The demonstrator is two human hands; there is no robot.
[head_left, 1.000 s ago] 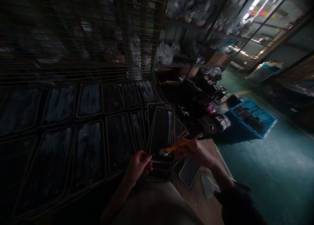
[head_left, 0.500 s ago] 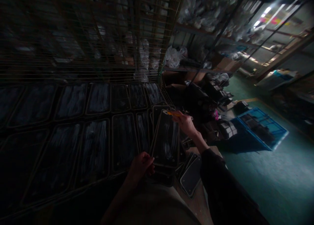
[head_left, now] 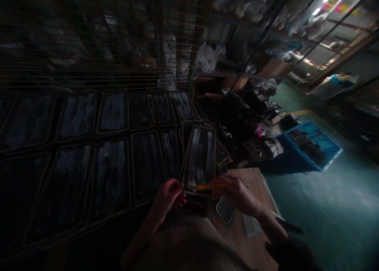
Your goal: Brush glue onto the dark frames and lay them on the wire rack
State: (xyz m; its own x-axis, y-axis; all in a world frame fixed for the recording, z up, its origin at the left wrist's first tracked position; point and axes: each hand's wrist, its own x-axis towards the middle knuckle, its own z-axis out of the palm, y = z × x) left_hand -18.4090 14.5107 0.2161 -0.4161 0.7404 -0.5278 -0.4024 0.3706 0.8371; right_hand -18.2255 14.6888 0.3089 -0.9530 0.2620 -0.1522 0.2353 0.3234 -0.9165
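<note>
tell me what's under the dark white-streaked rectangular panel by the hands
Under the dark white-streaked rectangular panel, more dark framed panels are stacked, with edges poking out at its right and top. Their count and faces are covered.

— What lies to the left of the left hand (head_left: pixel 167 196)?
— Rows of dark framed panels (head_left: pixel 111 176), streaked pale, laid side by side. Wire shelving (head_left: pixel 118 46) rises beyond them.
— And on the side of the right hand (head_left: pixel 237 192)?
— A wooden table (head_left: pixel 251 176) under it, and a blue crate (head_left: pixel 310 144) on the green floor (head_left: pixel 325 208), well off to its right. Farther beyond, white bags (head_left: pixel 209 56) and cardboard boxes (head_left: pixel 272 68) sit on shelves.
</note>
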